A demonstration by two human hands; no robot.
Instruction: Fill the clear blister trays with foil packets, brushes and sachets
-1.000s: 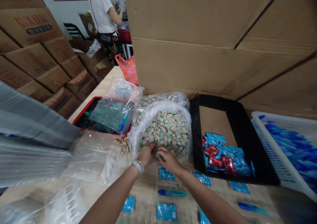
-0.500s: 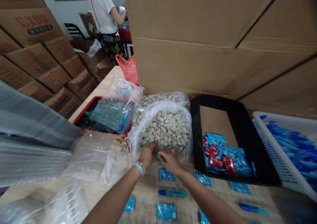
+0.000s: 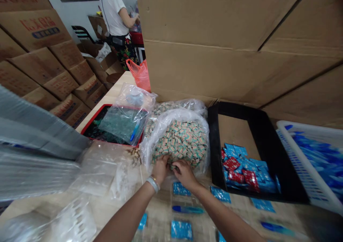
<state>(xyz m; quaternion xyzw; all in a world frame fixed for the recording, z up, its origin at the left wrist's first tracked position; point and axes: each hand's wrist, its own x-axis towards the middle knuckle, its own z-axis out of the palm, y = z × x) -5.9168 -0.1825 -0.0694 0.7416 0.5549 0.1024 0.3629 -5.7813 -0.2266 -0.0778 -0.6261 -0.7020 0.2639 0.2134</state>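
A clear plastic bag point(image 3: 147, 152) stands wide open, full of small tan-and-green pieces point(image 3: 184, 142), perhaps tiny packets or erasers. Both of my hands are at its near edge. My left hand point(image 3: 160, 172), with a pale band on the wrist, has its fingers curled down among the nearest pieces, and its fingertips are partly hidden. Close beside it, my right hand point(image 3: 185, 175) has thumb and forefinger closed in a pinch; a small greenish bit shows at the fingertips. Below the hands, blue packets point(image 3: 181, 230) and blue pens point(image 3: 188, 209) lie spaced out on the table.
A black tray point(image 3: 292, 179) with blue and red packets stands right of the bag, beside a white basket point(image 3: 288, 142) of blue pens. Left are a red-rimmed tray point(image 3: 88, 132) and plastic bags point(image 3: 107, 174). Cardboard boxes point(image 3: 214, 70) rise behind. A person point(image 3: 114, 17) stands far back.
The view has shifted slightly, so everything sits a little further right. My hands stay at the near edge of the bag, with only slight finger movement.
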